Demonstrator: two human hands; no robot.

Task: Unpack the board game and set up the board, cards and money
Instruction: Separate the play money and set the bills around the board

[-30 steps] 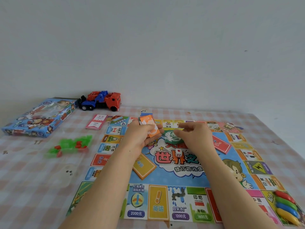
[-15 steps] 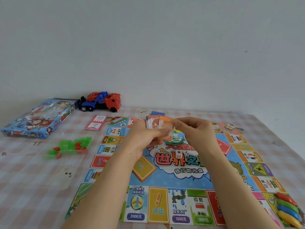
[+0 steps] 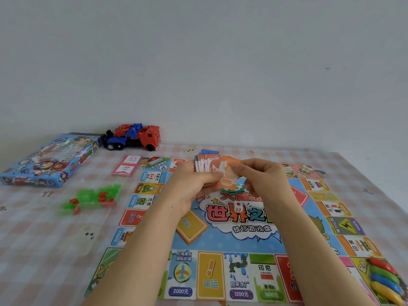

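The game board (image 3: pixel 240 239) lies unfolded on the table. Above its middle my left hand (image 3: pixel 194 184) grips a fanned stack of play money (image 3: pixel 207 163), mostly orange notes. My right hand (image 3: pixel 262 175) pinches one orange 2000 note (image 3: pixel 228 180) at the stack's right side. Under the hands a small pile of green notes (image 3: pixel 231 191) rests on the board. A white die (image 3: pixel 238 206) sits at the board's centre. A pink card deck (image 3: pixel 127 165) lies just left of the board's far corner.
The blue game box (image 3: pixel 50 161) sits at the far left, with a red and blue toy truck (image 3: pixel 134 138) behind it. Green and red plastic houses (image 3: pixel 92 198) lie left of the board. Coloured player pawns (image 3: pixel 386 279) rest on the board's near right corner.
My right hand left the green notes on the board, rose to the stack in my left hand and took hold of an orange note. Both hands lifted slightly.
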